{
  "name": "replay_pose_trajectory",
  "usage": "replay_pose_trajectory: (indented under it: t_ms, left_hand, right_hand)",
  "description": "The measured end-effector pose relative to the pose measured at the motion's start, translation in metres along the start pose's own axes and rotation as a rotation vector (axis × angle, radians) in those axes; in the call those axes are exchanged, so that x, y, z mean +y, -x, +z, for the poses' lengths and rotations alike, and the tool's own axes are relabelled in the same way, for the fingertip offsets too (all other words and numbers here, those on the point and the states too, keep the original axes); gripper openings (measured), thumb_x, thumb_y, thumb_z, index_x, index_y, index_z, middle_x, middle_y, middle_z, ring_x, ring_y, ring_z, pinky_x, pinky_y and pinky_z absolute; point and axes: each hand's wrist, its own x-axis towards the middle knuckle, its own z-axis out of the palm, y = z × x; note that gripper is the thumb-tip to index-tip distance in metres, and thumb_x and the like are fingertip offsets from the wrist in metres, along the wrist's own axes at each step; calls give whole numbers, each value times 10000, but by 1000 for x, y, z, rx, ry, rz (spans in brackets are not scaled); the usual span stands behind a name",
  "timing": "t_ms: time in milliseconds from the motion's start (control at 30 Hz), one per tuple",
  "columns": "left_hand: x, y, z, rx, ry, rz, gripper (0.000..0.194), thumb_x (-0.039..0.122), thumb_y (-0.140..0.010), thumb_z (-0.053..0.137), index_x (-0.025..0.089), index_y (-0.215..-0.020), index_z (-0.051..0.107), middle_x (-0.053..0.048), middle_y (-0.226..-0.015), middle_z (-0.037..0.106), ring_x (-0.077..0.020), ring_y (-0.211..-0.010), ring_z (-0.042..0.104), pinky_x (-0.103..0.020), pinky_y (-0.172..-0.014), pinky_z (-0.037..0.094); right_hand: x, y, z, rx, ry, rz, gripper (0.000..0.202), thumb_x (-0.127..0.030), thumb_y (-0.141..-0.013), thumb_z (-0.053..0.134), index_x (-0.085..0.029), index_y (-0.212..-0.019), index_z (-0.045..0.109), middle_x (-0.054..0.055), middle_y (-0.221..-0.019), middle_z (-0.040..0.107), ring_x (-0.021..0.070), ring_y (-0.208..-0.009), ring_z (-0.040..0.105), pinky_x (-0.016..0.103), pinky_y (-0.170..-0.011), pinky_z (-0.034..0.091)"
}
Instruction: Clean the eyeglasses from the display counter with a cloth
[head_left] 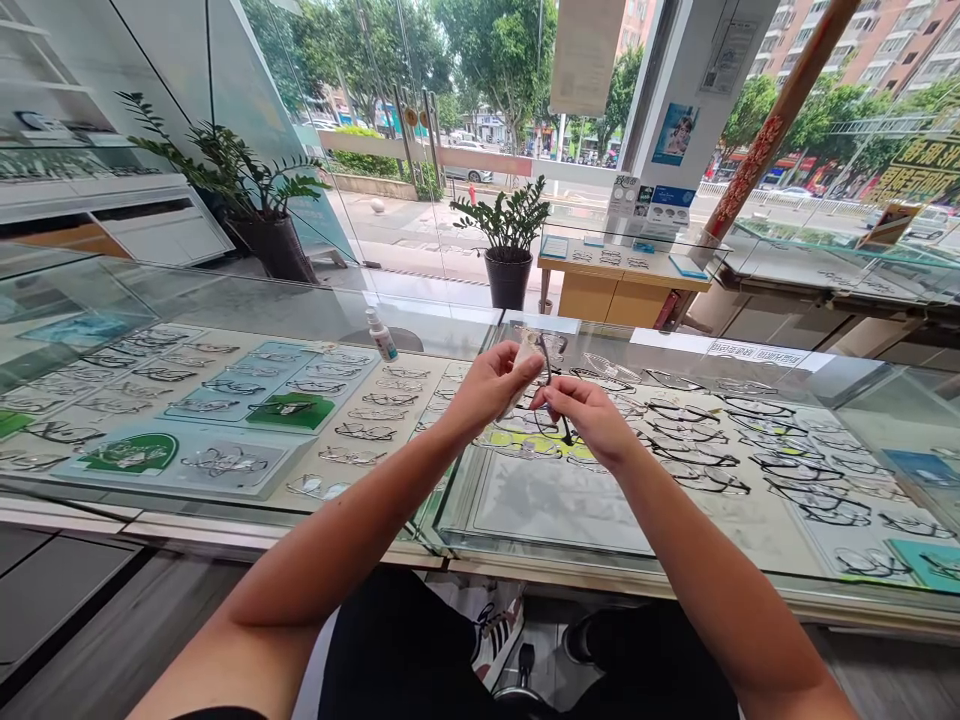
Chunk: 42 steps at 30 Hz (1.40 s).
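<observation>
A: Left hand point(491, 388)?
B: Fingers closed in, thumb uppermost, pinching a white cloth point(528, 346). The cloth sits against a pair of dark glasses point(546, 364).
A: Right hand point(592, 418)?
B: Narrow pinch, thumb and forefinger on the lower part of the same glasses. Remaining fingers curled; what they touch, cannot tell.
A: Position of the glasses?
B: Between the two hands, raised above the glass counter point(442, 328), near the join of its two sections. One dark arm of the frame slants down past the right fingertips. Lenses: too small and covered to make out.
A: Gap between the hands?
B: Small. Left is slightly higher and farther forward; right is just beside it and lower.
A: Nearby objects?
B: White bottle point(383, 336), upright on the counter top, left of the hands and apart from them. Under the glass, rows of spectacles point(694, 440) on both sides. Beyond the counter, a potted plant point(508, 275).
</observation>
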Motion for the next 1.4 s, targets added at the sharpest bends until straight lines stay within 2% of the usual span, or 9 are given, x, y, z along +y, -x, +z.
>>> replay_pose_trajectory:
  t_ms: [133,433,567,667,800,967,1100,1233,1400]
  left_hand:
    - [3,0,-1,-30,-11,21,628,734,-790,905,180,-806,609,21,-679,604,-94,-572,512,-242,-535,341]
    - [3,0,-4,-173,137,-71,547,635,-789,950,156,-871,698,-28,-668,703,-135,-555,616,-262,-548,463]
    - [6,-1,-5,-219,184,-100,535,579,-751,992,149,-879,699,-32,-658,706,-137,-554,625,-256,-562,451]
    - [7,-1,-5,-183,160,-86,536,562,-724,1009,139,-865,711,-30,-662,706,-128,-559,612,-249,-559,434]
    - [6,1,0,-69,118,-8,539,574,-708,1012,137,-840,725,-28,-723,721,-124,-609,620,-248,-584,460]
    - [4,4,8,5,113,47,611,705,-731,955,168,-760,665,-7,-618,670,-113,-495,559,-247,-485,397]
    - [-1,2,6,26,107,64,646,779,-797,871,172,-727,664,-12,-589,662,-110,-455,537,-254,-454,386]
    - [-3,-6,-5,-112,170,19,625,754,-819,873,146,-779,739,-52,-696,733,-151,-603,659,-279,-593,532]
    - [4,-9,-18,-251,234,-20,455,562,-842,949,132,-924,824,-92,-871,801,-183,-806,748,-303,-794,611]
  right_hand:
    - [-1,0,0,-3,7,2,405,-624,-863,834,-226,-803,795,25,-833,705,172,-749,479,363,-786,394]
    - [-2,0,1,-29,-62,46,405,-622,-827,856,-221,-798,799,33,-863,725,168,-753,461,356,-775,387]
    - [0,0,1,-47,-84,48,376,-589,-844,855,-220,-796,803,35,-879,727,166,-758,465,351,-770,384]
    - [2,0,1,-59,-102,47,371,-585,-853,850,-220,-804,802,33,-878,724,165,-752,457,350,-762,381]
    - [2,0,1,-58,-73,28,382,-596,-865,836,-219,-810,811,32,-863,714,166,-754,461,355,-776,379]
    - [-2,0,3,-67,-11,-4,390,-605,-874,818,-228,-777,806,10,-782,652,168,-738,450,359,-780,374]
    - [-4,0,4,-70,13,-8,379,-595,-870,808,-231,-762,802,17,-789,675,173,-740,444,366,-784,381]
    - [-7,0,0,-24,1,7,330,-557,-854,806,-240,-763,811,34,-832,725,185,-764,459,372,-795,403]
    - [-13,1,-6,16,-34,30,294,-526,-832,818,-241,-757,821,40,-841,746,183,-758,455,372,-788,401]
